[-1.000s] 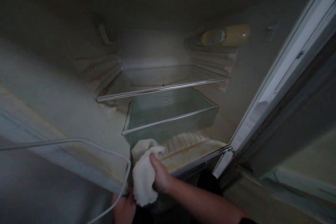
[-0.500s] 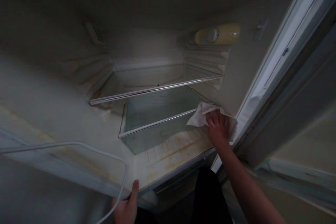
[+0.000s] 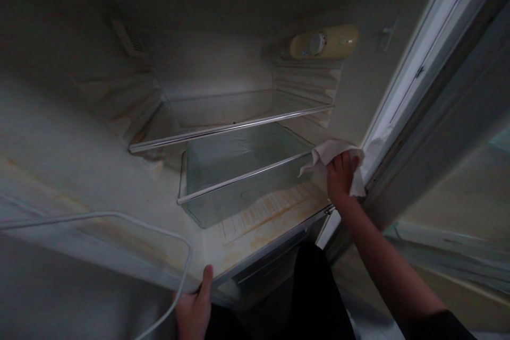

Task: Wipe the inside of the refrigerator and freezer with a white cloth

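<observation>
I look into an open, stained fridge. My right hand (image 3: pixel 340 178) presses a white cloth (image 3: pixel 330 154) against the fridge's right inner wall, just beside the clear drawer (image 3: pixel 223 191), with the fingers closed on the cloth. My left hand (image 3: pixel 195 308) grips the bottom corner of the open door at the lower left, thumb up over the edge, next to the white wire rail of the door shelf (image 3: pixel 119 218).
A glass shelf (image 3: pixel 223 128) spans the fridge above the drawer. A yellowed thermostat housing (image 3: pixel 322 42) sits high on the right wall. The fridge floor (image 3: pixel 263 218) shows rusty stains. The door frame and seal (image 3: pixel 414 79) run along the right.
My right hand carried the cloth from the front left of the drawer across to the right wall, then slid a little up along it. My left hand stays on the door corner.
</observation>
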`<state>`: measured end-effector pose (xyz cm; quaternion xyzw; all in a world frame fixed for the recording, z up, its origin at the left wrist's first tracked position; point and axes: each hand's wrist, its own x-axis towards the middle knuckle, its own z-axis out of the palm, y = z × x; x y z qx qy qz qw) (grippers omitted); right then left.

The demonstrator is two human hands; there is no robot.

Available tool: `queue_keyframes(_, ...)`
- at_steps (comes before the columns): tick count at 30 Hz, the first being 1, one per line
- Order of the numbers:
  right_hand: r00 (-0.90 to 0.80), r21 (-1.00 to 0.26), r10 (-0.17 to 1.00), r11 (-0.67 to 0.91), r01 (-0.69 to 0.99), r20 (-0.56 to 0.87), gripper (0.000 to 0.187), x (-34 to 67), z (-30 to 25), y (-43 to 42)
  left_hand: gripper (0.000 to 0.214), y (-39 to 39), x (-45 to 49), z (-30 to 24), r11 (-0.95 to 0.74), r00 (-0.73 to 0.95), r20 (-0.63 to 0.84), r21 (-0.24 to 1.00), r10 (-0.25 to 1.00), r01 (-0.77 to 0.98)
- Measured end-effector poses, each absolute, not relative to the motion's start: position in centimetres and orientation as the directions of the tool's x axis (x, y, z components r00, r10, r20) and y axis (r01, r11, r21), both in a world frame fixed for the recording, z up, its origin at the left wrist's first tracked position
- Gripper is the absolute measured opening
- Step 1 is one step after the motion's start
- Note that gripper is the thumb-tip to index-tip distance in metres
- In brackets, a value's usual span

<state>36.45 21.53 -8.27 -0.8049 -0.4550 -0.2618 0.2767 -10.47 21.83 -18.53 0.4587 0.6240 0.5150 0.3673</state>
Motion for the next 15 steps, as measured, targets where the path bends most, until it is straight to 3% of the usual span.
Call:
queue_keyframes(4,0.429,-0.118,0.568,-0.501,0.857,0.702,0.035,35.8,-1.9,21.7,0.063,21.7,-10.3,-18.4,0.003,-0.318,0.064,0.979,0.946,0.206)
queue_keyframes(9,0.350,-0.039,0.451,-0.568,0.822,0.821,0.047,34.6,4.5,21.9,0.059,21.5,-10.1,-18.0,0.004,-0.304,0.056,0.981,0.951,0.193)
queue_keyframes(13,0.333,-0.008,0.481,-0.560,0.828,0.811,0.060,34.7,5.6,22.0,0.063,21.5,-9.9,-18.1,-0.003,-0.319,0.056,0.987,0.946,0.163)
queue_keyframes(15,0.302,-0.029,0.483,-0.494,0.869,0.822,0.055,35.0,4.1,21.6,0.066,21.5,-9.8,-18.2,-0.013,-0.332,0.059,0.990,0.941,0.139)
